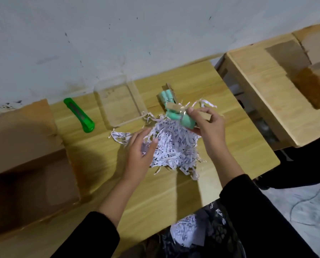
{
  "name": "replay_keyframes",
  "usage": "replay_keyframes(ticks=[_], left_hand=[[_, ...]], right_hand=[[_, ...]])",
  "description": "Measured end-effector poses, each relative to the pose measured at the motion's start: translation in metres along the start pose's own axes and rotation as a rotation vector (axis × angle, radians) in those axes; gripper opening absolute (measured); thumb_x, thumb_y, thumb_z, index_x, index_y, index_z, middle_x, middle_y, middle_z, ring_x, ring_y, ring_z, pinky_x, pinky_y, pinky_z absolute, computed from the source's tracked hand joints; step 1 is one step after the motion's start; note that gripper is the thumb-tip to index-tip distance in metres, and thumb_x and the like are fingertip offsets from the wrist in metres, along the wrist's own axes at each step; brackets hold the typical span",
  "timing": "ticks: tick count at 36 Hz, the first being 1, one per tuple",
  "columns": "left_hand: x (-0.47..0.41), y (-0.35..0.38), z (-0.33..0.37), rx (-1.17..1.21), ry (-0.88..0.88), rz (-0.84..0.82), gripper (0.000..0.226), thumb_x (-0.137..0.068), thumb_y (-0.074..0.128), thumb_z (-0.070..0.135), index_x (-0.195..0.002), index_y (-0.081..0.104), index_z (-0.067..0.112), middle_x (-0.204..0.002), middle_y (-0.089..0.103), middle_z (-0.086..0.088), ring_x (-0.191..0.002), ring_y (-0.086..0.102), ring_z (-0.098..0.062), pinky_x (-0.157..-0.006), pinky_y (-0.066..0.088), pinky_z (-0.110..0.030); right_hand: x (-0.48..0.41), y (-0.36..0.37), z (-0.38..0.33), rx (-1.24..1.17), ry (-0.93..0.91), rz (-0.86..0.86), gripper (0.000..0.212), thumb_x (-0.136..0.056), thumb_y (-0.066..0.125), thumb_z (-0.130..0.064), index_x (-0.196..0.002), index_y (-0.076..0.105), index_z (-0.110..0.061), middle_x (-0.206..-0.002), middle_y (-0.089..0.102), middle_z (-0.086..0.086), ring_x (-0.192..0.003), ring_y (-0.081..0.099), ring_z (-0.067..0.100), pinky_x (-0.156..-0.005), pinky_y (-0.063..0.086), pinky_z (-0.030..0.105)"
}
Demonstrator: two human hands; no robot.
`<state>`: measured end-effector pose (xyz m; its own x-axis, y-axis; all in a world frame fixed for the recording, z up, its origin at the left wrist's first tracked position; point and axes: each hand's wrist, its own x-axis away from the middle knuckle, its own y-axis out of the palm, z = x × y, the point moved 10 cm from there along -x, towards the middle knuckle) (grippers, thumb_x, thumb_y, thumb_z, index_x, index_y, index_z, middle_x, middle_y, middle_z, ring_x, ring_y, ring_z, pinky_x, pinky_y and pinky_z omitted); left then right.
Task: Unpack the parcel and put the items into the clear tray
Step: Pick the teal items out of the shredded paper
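Observation:
A heap of white shredded paper (174,146) lies on the wooden table (99,164). My right hand (207,125) grips a mint-green item with a brown card backing (181,120) just above the heap's far edge. A second mint-green item (166,95) rests on the table behind it. My left hand (140,151) lies on the heap's left side, fingers spread, holding nothing. The clear tray (137,97) stands to the left of the green items, and nothing shows inside it.
A green box cutter (81,116) lies left of the tray. An open cardboard box (25,183) sits at the table's left end. A second wooden table (267,94) at the right carries another open box (308,71). Some shredded paper (185,231) lies in my lap.

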<state>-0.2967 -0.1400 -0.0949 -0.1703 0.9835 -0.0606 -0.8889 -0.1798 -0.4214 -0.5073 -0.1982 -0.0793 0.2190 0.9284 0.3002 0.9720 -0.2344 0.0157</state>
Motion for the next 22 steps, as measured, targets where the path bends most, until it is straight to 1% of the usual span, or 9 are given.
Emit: replay_keyframes(ticks=[2,3,5,6,8,10,15,18,22], left_hand=[[-0.005,0.016,-0.002,0.090,-0.101,-0.071,0.041,-0.085,0.065,0.027,-0.123,0.057,0.015,-0.123,0.055,0.004,-0.114,0.049,-0.004,-0.091,0.034,-0.001],[-0.007,0.024,-0.003,0.142,-0.135,-0.105,0.042,-0.083,0.066,0.029,-0.122,0.057,0.015,-0.123,0.055,0.003,-0.114,0.051,-0.007,-0.092,0.038,-0.006],[-0.010,0.036,-0.002,0.193,-0.146,-0.146,0.036,-0.082,0.068,0.031,-0.114,0.060,0.018,-0.115,0.061,0.002,-0.108,0.056,-0.011,-0.091,0.044,-0.020],[-0.011,0.038,-0.002,0.215,-0.152,-0.142,0.029,-0.081,0.068,0.028,-0.108,0.061,0.020,-0.109,0.063,0.004,-0.103,0.059,-0.011,-0.089,0.046,-0.025],[-0.013,0.038,-0.005,0.288,-0.204,-0.099,0.016,-0.081,0.069,0.018,-0.094,0.062,0.025,-0.096,0.066,0.009,-0.093,0.062,-0.010,-0.086,0.048,-0.029],[-0.014,0.037,-0.008,0.374,-0.249,-0.061,0.017,-0.082,0.067,0.013,-0.084,0.062,0.029,-0.089,0.067,0.009,-0.086,0.063,-0.012,-0.084,0.050,-0.032],[-0.015,0.030,-0.002,0.429,-0.216,-0.015,0.026,-0.086,0.059,0.004,-0.085,0.066,0.029,-0.086,0.069,0.005,-0.085,0.064,-0.017,-0.084,0.051,-0.036],[-0.012,0.026,0.003,0.454,-0.200,0.011,0.026,-0.088,0.059,0.007,-0.085,0.065,0.032,-0.087,0.068,0.004,-0.086,0.062,-0.017,-0.085,0.050,-0.038],[-0.006,0.025,0.000,0.490,-0.238,0.007,0.017,-0.085,0.062,0.014,-0.091,0.065,0.030,-0.093,0.068,0.004,-0.092,0.063,-0.015,-0.089,0.050,-0.033]], right_hand=[[0.009,0.009,0.006,-0.001,0.008,-0.031,0.015,-0.077,0.073,-0.016,-0.076,0.059,-0.011,-0.095,0.068,0.018,-0.078,0.071,0.025,-0.066,0.061,0.039],[0.012,0.013,0.007,-0.002,0.008,-0.042,0.014,-0.077,0.073,-0.016,-0.076,0.060,-0.011,-0.092,0.069,0.017,-0.076,0.071,0.024,-0.066,0.061,0.040],[0.018,0.018,0.008,0.008,0.000,-0.050,0.014,-0.077,0.074,-0.018,-0.076,0.061,-0.011,-0.089,0.068,0.015,-0.074,0.070,0.023,-0.067,0.060,0.041],[0.020,0.019,0.007,0.005,-0.001,-0.051,0.014,-0.077,0.074,-0.018,-0.076,0.062,-0.012,-0.087,0.068,0.014,-0.073,0.069,0.022,-0.067,0.060,0.041],[0.023,0.021,0.007,-0.017,0.000,-0.062,0.012,-0.076,0.074,-0.017,-0.075,0.062,-0.013,-0.086,0.067,0.014,-0.073,0.069,0.023,-0.067,0.061,0.040],[0.024,0.022,0.006,-0.026,0.003,-0.073,0.012,-0.076,0.074,-0.016,-0.075,0.062,-0.013,-0.086,0.067,0.013,-0.072,0.069,0.023,-0.067,0.060,0.040],[0.027,0.019,-0.002,-0.057,-0.013,-0.093,0.013,-0.076,0.073,-0.014,-0.075,0.061,-0.013,-0.084,0.068,0.008,-0.074,0.070,0.022,-0.071,0.060,0.045],[0.028,0.015,-0.005,-0.078,-0.030,-0.089,0.012,-0.077,0.072,-0.011,-0.074,0.061,-0.013,-0.081,0.068,0.004,-0.071,0.070,0.019,-0.066,0.061,0.038],[0.028,0.012,-0.007,-0.076,-0.048,-0.073,0.012,-0.077,0.072,-0.010,-0.076,0.061,-0.011,-0.077,0.067,0.002,-0.068,0.070,0.015,-0.063,0.061,0.034]])
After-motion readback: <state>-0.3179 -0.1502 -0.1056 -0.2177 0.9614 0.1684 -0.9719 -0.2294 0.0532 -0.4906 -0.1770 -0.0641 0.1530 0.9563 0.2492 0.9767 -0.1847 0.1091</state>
